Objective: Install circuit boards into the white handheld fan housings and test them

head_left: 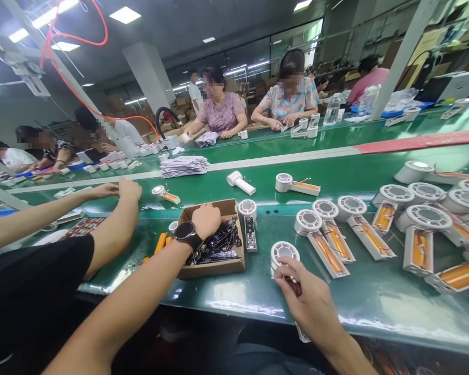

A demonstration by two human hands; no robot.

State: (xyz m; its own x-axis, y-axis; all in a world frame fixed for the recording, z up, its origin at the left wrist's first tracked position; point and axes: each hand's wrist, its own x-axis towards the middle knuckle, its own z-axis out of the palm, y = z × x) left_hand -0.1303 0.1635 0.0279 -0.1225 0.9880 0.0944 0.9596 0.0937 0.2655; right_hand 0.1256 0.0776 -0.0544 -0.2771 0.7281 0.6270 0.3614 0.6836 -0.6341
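Note:
My left hand (206, 221), with a black watch on the wrist, reaches into a cardboard box (214, 271) of small dark circuit boards (219, 247). Its fingers point down and away, so what they touch is hidden. At the table's front edge my right hand (307, 291) is closed on a white handheld fan (284, 252). The round head of this fan faces up, and the end of its handle shows below my palm. Just right of the box lies another fan (250, 234) with a circuit board in its handle.
Many open fans with orange batteries (420, 247) cover the right side. Further fans (240, 182) lie on the green belt beyond, near a stack of papers (184, 165). A co-worker's arms (113, 208) extend in from the left. Several people sit across the line.

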